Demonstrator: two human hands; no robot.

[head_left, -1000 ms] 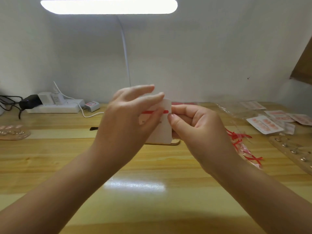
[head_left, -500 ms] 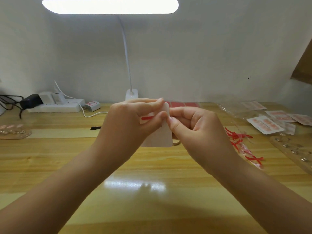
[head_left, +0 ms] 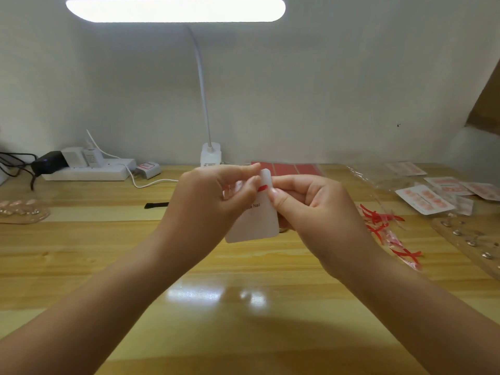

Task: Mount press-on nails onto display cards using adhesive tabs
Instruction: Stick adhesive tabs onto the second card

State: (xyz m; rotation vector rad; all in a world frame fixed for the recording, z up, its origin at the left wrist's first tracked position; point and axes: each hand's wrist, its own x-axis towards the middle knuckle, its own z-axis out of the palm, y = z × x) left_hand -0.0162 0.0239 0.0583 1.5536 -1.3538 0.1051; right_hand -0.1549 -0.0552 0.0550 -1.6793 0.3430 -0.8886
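Hands, two: left hand [head_left: 213,201] and right hand [head_left: 311,209], fingers pinching one display card [head_left: 257,226].

I see the display card [head_left: 254,220] held above the middle of the wooden table [head_left: 81,266], pinched between my left hand [head_left: 213,201] on its left and my right hand [head_left: 311,209] on its right, with the adhesive strip [head_left: 263,188] on the card between the two sets of fingertips. Behind the hands the desk lamp [head_left: 210,155] stands against the wall, sheets of adhesive tabs [head_left: 286,169] lie just to its right, and the power strip [head_left: 86,171] lies well to its left. At the far left edge sits a tray of nails [head_left: 21,209], while on the right the peeled backing strips [head_left: 384,226] lie near my right wrist and the finished nail cards [head_left: 424,198] lie farther right behind them.
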